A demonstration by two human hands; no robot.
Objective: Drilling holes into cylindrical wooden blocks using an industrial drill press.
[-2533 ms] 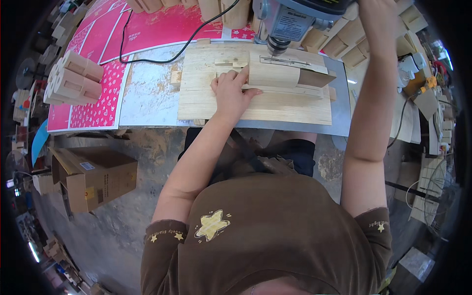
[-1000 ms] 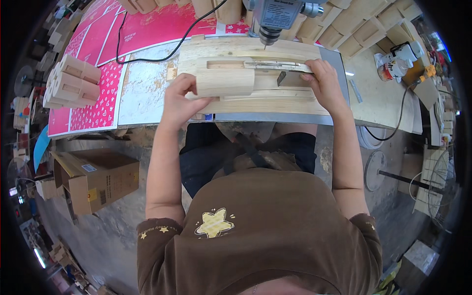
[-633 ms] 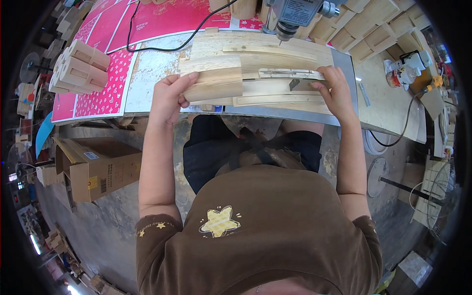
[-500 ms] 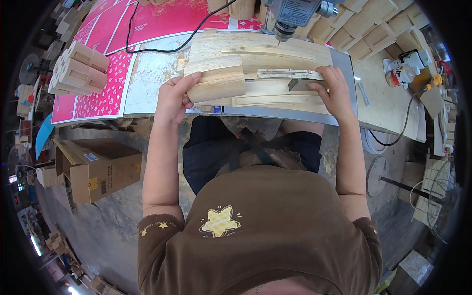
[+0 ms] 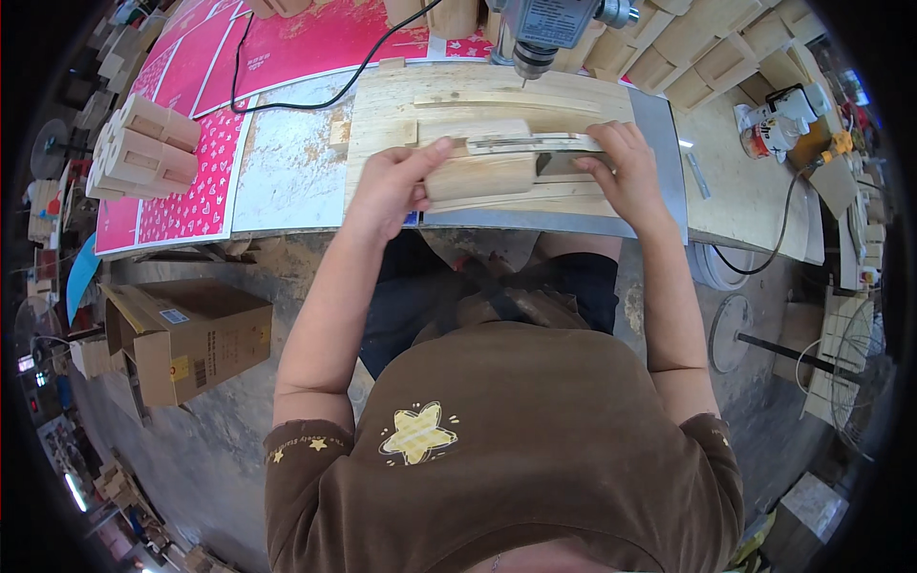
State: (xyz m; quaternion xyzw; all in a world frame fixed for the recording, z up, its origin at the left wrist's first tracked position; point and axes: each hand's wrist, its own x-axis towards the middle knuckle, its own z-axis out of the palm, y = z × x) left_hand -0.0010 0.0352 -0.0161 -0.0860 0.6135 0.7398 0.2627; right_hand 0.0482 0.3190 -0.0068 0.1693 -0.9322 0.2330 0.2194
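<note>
Both hands are busy and well apart: the left hand (image 5: 396, 186) is clamped, thumb on top, on the left end of a pale wooden block with a rounded face (image 5: 482, 180), while the right hand (image 5: 619, 170) pinches the right end of a narrow pale strip with dark edging (image 5: 521, 144). The block lies along a broad, light wooden board (image 5: 382, 110) on the counter (image 5: 287, 167), its right end just beside a dark flat plate (image 5: 559, 164); whether it encloses the plate, I cannot tell. Tilting the block could make it bind on the plate — or scuff its pale face — and a slack right grip could let the strip drop askew. The grey drill press (image 5: 549, 33) hangs its thin bit close behind, so a careless lift might knock it.
</note>
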